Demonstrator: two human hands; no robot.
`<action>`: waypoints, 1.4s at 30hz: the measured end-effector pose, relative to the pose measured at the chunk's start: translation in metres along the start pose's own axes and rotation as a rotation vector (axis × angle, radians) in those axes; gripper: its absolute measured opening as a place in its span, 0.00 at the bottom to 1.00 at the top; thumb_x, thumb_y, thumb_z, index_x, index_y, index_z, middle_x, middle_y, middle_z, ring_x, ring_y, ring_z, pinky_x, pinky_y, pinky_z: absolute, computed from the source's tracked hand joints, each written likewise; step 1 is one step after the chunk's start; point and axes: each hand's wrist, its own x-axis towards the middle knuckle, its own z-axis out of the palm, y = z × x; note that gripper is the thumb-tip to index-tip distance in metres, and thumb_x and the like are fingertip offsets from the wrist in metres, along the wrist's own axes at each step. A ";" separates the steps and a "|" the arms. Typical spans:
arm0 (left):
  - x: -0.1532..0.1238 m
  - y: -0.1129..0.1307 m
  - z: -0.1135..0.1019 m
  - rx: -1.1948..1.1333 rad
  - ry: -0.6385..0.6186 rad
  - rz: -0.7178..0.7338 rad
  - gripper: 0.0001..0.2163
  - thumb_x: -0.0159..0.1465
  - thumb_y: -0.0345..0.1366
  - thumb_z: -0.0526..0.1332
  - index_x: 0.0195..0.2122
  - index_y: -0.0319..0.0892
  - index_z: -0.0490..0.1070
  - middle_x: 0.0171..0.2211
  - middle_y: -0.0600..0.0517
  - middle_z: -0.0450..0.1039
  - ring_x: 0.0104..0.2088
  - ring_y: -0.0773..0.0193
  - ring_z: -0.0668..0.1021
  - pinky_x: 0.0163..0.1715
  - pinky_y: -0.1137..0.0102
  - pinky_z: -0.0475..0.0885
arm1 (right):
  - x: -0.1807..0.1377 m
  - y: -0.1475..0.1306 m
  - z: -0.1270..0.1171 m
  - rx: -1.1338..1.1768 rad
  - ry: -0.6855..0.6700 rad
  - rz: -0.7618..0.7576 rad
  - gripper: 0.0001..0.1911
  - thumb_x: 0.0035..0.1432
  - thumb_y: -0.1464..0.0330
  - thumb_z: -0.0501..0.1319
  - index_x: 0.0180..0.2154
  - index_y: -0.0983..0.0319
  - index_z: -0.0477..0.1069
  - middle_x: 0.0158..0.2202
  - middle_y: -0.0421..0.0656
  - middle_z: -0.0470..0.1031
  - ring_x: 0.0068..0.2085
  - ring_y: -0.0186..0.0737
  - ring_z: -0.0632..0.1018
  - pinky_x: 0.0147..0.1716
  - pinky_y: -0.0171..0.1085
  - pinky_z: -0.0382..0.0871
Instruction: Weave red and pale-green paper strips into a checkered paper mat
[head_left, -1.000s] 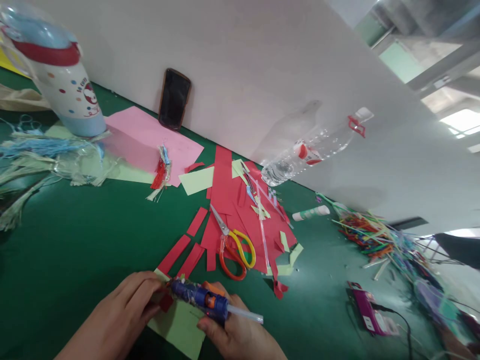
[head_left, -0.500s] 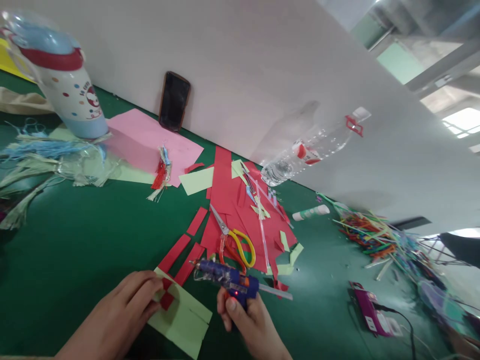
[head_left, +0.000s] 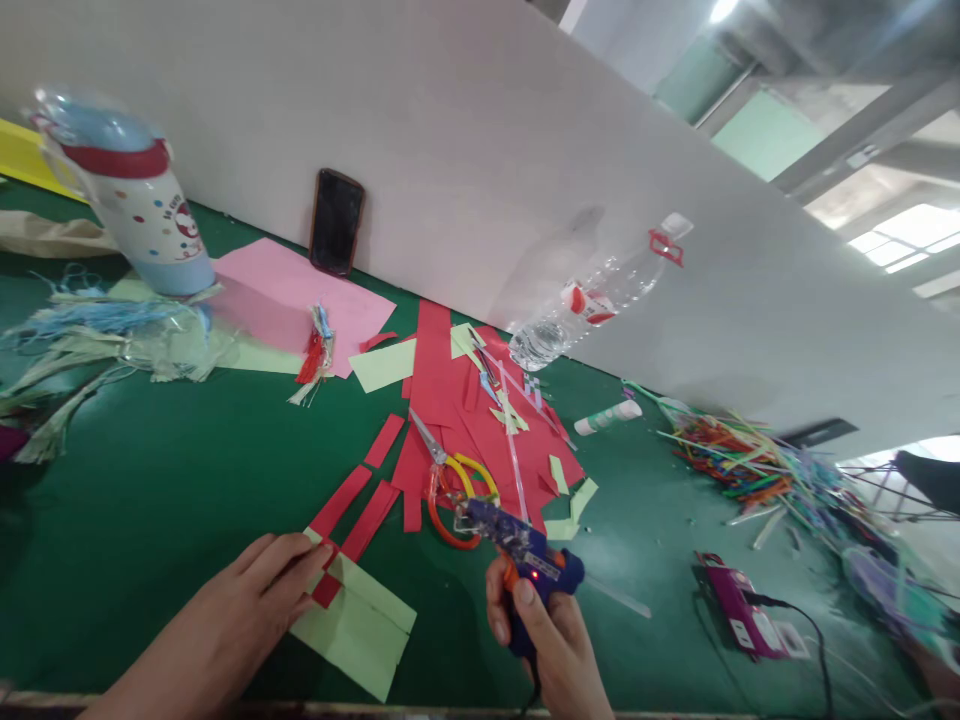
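My right hand [head_left: 551,625] is wrapped round the handle of a blue hot glue gun [head_left: 525,550]. A red light glows on the gun, and a clear glue stick [head_left: 619,597] sticks out of its back. With fingers together, my left hand [head_left: 251,600] presses its fingertips on a small red paper strip [head_left: 327,590] at the edge of a light green paper sheet [head_left: 360,635]. Red strips cross the sheet's upper edge in a woven pattern. Yellow-and-orange-handled scissors [head_left: 450,470] lie just beyond the gun's nozzle, on red paper [head_left: 431,390].
A tumbler [head_left: 161,220] and a phone [head_left: 337,222] stand along the wall at the back. A clear plastic bottle [head_left: 585,305] leans there too. To the right are a glue stick tube [head_left: 609,416], a pile of coloured sticks [head_left: 742,465] and a purple power strip [head_left: 739,605] with a cable.
My right hand has moved the glue gun right and toward me, away from the woven strips. My left hand stays at the paper. The view has shifted slightly.
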 end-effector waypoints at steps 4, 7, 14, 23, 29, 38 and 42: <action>0.003 0.007 -0.006 0.004 -0.013 -0.086 0.31 0.52 0.18 0.53 0.55 0.48 0.73 0.55 0.48 0.74 0.52 0.51 0.76 0.54 0.58 0.71 | -0.006 -0.005 -0.026 -0.069 0.195 -0.128 0.20 0.65 0.49 0.51 0.35 0.58 0.69 0.20 0.40 0.67 0.23 0.40 0.68 0.24 0.37 0.60; 0.006 0.011 -0.008 0.043 -0.004 -0.116 0.32 0.51 0.17 0.54 0.57 0.44 0.72 0.51 0.45 0.76 0.50 0.49 0.77 0.52 0.55 0.72 | -0.008 -0.008 -0.054 -0.420 0.427 -0.208 0.19 0.64 0.50 0.54 0.37 0.59 0.69 0.24 0.41 0.69 0.27 0.42 0.73 0.31 0.39 0.66; -0.002 -0.006 -0.014 0.031 0.069 0.073 0.23 0.55 0.19 0.50 0.43 0.45 0.79 0.57 0.46 0.73 0.57 0.50 0.73 0.56 0.53 0.71 | -0.010 0.026 -0.104 -1.062 0.697 -0.113 0.29 0.61 0.48 0.51 0.55 0.61 0.63 0.41 0.51 0.76 0.39 0.53 0.79 0.34 0.43 0.71; -0.007 0.003 -0.015 0.130 0.332 0.057 0.18 0.69 0.42 0.54 0.59 0.50 0.69 0.59 0.56 0.71 0.60 0.59 0.71 0.66 0.63 0.52 | -0.003 0.081 -0.139 -1.286 0.698 -0.046 0.26 0.61 0.55 0.48 0.51 0.68 0.64 0.42 0.57 0.75 0.43 0.59 0.76 0.42 0.50 0.70; -0.007 0.003 -0.012 0.241 0.287 0.109 0.26 0.69 0.54 0.49 0.64 0.49 0.63 0.63 0.54 0.66 0.62 0.59 0.68 0.68 0.61 0.41 | 0.001 0.087 -0.143 -1.265 0.736 -0.057 0.29 0.59 0.50 0.49 0.50 0.66 0.65 0.41 0.56 0.75 0.41 0.58 0.76 0.41 0.49 0.69; -0.013 -0.001 -0.012 0.209 0.239 0.063 0.32 0.67 0.58 0.49 0.68 0.46 0.55 0.66 0.50 0.61 0.65 0.53 0.64 0.68 0.53 0.36 | -0.001 0.090 -0.147 -1.238 0.714 -0.083 0.33 0.59 0.46 0.48 0.50 0.66 0.67 0.41 0.54 0.76 0.41 0.57 0.77 0.43 0.50 0.70; -0.012 0.001 -0.018 0.232 0.250 0.096 0.35 0.66 0.59 0.48 0.68 0.43 0.54 0.65 0.48 0.62 0.65 0.54 0.64 0.68 0.54 0.36 | -0.012 0.087 -0.154 -1.285 0.684 -0.132 0.35 0.59 0.44 0.49 0.53 0.66 0.66 0.42 0.55 0.76 0.41 0.61 0.77 0.42 0.55 0.72</action>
